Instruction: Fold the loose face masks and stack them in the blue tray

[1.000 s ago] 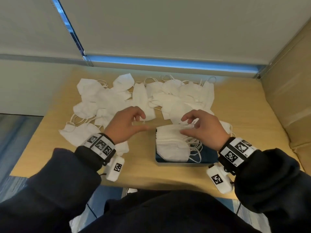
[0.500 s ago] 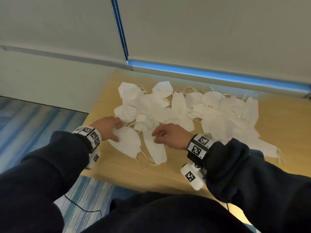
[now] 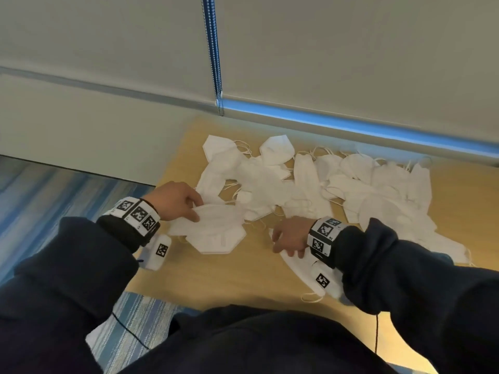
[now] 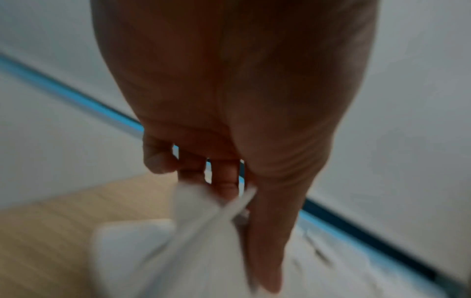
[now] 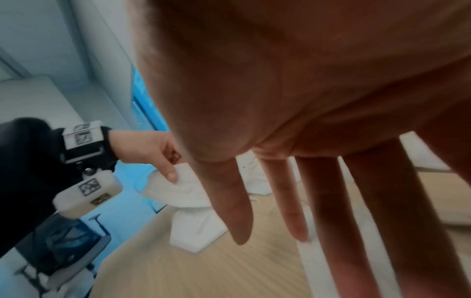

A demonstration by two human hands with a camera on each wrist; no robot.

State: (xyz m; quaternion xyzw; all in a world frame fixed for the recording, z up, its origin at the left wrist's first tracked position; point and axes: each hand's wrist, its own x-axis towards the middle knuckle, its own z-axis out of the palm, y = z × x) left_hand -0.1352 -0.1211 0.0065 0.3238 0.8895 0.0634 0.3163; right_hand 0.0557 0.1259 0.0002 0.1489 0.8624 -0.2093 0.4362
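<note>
left hand (image 3: pixel 176 201): edge of one face mask (image 3: pixel 216 233) pinched between thumb and fingers, lifted off the table (image 3: pixel 243 279) to free it from the loose pile (image 3: pixel 310 190) | right hand (image 3: pixel 290 236): fingers straight, nothing gripped, laid over another mask (image 3: pixel 305 268) | blue tray: not visible

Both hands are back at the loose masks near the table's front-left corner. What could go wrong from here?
1. The left hand pinches one mask lying close to the table edge; a loose pull could tip it off.
2. Ear loops tangle through the pile, so a neighbouring mask may drag along.
3. The right hand is open over another mask, partly hidden beneath the wrist.
</note>
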